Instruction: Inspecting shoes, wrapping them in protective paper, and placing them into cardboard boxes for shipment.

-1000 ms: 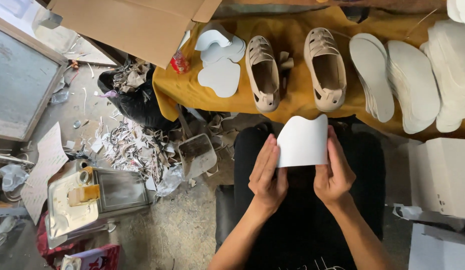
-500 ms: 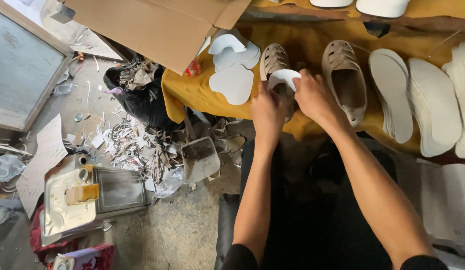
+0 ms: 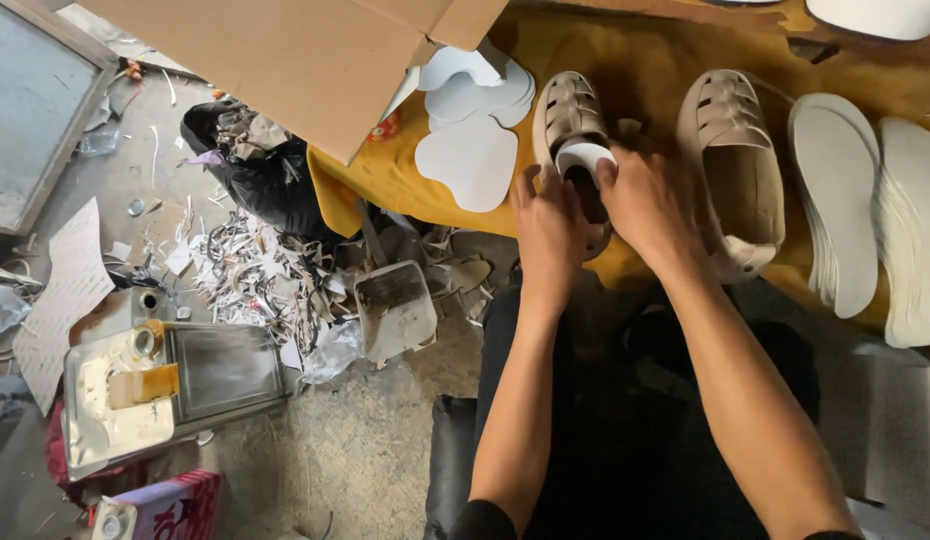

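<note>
Hands [image 3: 595, 205] on beige shoe [image 3: 570, 120]

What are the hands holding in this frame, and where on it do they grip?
Both hands, left hand and right hand, hold a white paper insert by its lower edges, curled inside the opening of the left beige shoe.

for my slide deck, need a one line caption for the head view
Both hands, left and right, press a white insert into a beige shoe on a yellow-covered table.
</note>
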